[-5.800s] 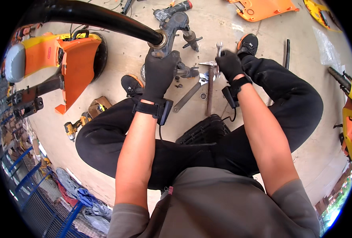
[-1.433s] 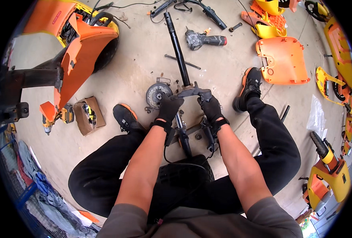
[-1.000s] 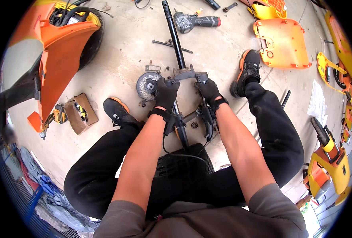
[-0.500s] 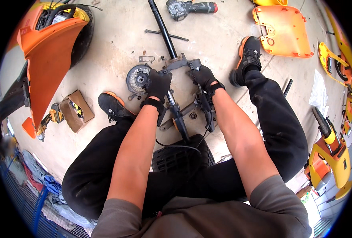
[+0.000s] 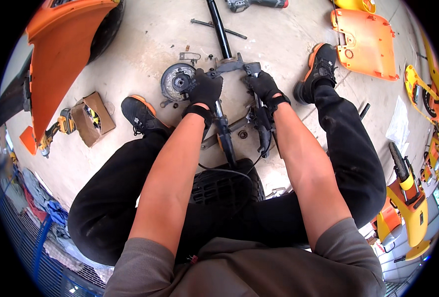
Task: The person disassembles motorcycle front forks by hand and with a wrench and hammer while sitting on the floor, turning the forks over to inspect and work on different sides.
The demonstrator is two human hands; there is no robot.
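Observation:
A front fork lies between my legs, its black steering stem (image 5: 220, 32) pointing away from me and its fork clamp (image 5: 230, 65) just beyond my hands. My gloved left hand (image 5: 205, 89) is closed around the left fork tube (image 5: 218, 109), close under the clamp. My right hand (image 5: 263, 87), gloved too, wraps the top of the right fork leg (image 5: 261, 121). Beside my left hand is a round metal brake drum plate (image 5: 175, 83). A black cable (image 5: 229, 172) loops near the lower ends of the legs. The fingers' undersides are hidden.
A long bolt (image 5: 218, 28) and a grey power tool (image 5: 239, 5) lie beyond the fork. At left are a cardboard box (image 5: 103, 116), a yellow drill (image 5: 63, 123) and an orange body panel (image 5: 63, 54). Another orange panel (image 5: 368, 44) lies far right. A black crate (image 5: 214, 190) sits below the fork.
The whole view has shifted slightly, so the far tools sit higher in it. Both hands keep their hold on the fork, which appears nearly unmoved against the floor.

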